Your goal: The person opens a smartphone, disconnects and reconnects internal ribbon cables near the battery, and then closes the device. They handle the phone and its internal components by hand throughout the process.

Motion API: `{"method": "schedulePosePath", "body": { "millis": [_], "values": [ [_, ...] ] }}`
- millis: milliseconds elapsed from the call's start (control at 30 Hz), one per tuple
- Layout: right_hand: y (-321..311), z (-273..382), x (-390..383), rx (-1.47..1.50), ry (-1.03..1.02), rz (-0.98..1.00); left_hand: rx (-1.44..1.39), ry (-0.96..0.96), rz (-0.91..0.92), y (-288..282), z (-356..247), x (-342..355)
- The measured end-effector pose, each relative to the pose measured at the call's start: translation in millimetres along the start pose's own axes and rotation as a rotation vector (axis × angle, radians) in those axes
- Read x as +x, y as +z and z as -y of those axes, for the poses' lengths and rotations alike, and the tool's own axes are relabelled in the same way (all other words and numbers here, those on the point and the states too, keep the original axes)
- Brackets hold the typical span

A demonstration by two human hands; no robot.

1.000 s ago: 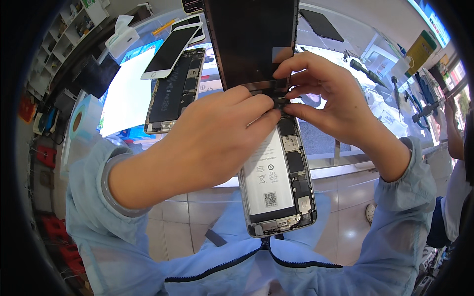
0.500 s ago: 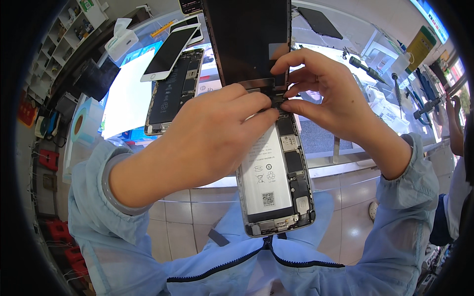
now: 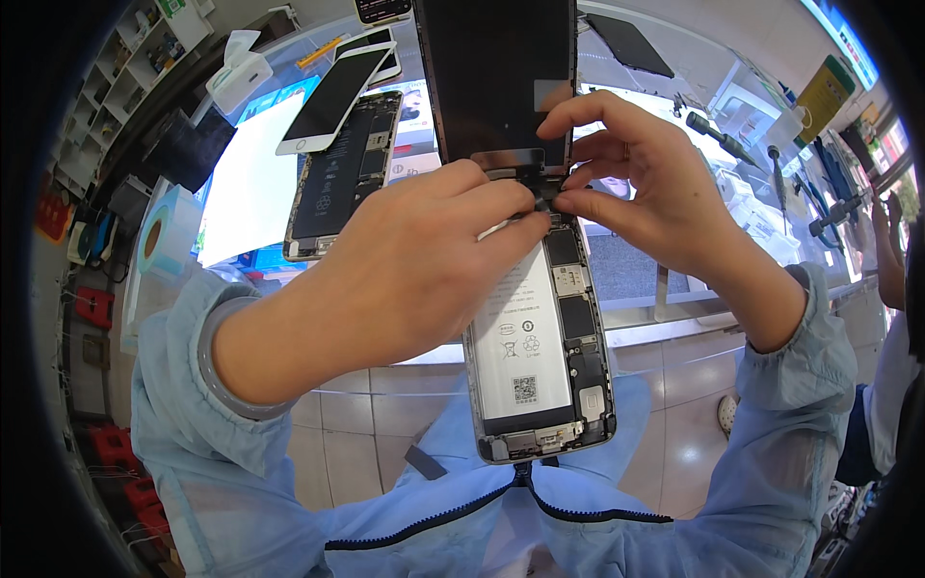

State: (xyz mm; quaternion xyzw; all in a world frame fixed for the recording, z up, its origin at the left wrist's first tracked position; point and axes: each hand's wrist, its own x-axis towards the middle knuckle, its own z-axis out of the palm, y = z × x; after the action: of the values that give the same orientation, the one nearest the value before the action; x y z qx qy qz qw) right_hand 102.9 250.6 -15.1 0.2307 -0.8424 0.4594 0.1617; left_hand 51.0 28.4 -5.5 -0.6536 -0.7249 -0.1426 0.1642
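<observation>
An opened smartphone lies before me. Its lower body (image 3: 525, 356) shows a silver-white battery, dark chips and a speaker, and its black screen (image 3: 501, 87) is lifted at the far end, joined by short ribbon cables (image 3: 525, 173). My left hand (image 3: 414, 250) reaches across the body, thumb and fingers closed at the upper end beside the cables; its fingertips partly cover what they press. My right hand (image 3: 665, 188) grips the phone where screen and body meet, thumb low by the connectors, index finger curled against the screen's right edge.
Behind on the glass counter lie a white-framed phone (image 3: 332, 101), another opened phone body (image 3: 342, 178) and a black panel (image 3: 631, 43). Screwdrivers (image 3: 723, 135) stand at the right, a tape roll (image 3: 164, 236) and tissue box (image 3: 239, 77) at the left. A person's arm (image 3: 888, 250) shows far right.
The lifted screen has shifted slightly to the right, and my right hand has moved a little the same way. My fingers stay closed at the joint of screen and body.
</observation>
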Motion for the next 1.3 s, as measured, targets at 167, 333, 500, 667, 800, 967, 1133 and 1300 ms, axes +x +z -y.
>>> {"method": "schedulePosePath", "body": {
  "millis": [167,333,500,667,800,967,1133,1300],
  "values": [
    [0,0,1,-0.01,0.009,0.0,-0.009,0.005,-0.019,1,1,-1],
    [0,1,1,-0.023,-0.006,0.0,-0.018,-0.001,-0.03,1,1,-1],
    [0,1,1,-0.027,0.001,0.002,-0.041,-0.014,-0.047,2,2,-1],
    [0,1,1,-0.036,-0.027,-0.012,-0.077,-0.041,-0.092,4,3,2],
    [-2,0,0,-0.052,-0.055,-0.036,-0.054,-0.081,-0.069,4,2,7],
    [2,2,0,-0.009,-0.034,-0.049,-0.015,-0.148,-0.191,-1,1,8],
    [0,0,-1,-0.049,-0.054,-0.072,0.087,-0.128,-0.51,-21,17,2],
    [3,6,0,-0.079,-0.039,-0.049,-0.797,-0.376,-0.383,5,26,-10]
  ]
}}
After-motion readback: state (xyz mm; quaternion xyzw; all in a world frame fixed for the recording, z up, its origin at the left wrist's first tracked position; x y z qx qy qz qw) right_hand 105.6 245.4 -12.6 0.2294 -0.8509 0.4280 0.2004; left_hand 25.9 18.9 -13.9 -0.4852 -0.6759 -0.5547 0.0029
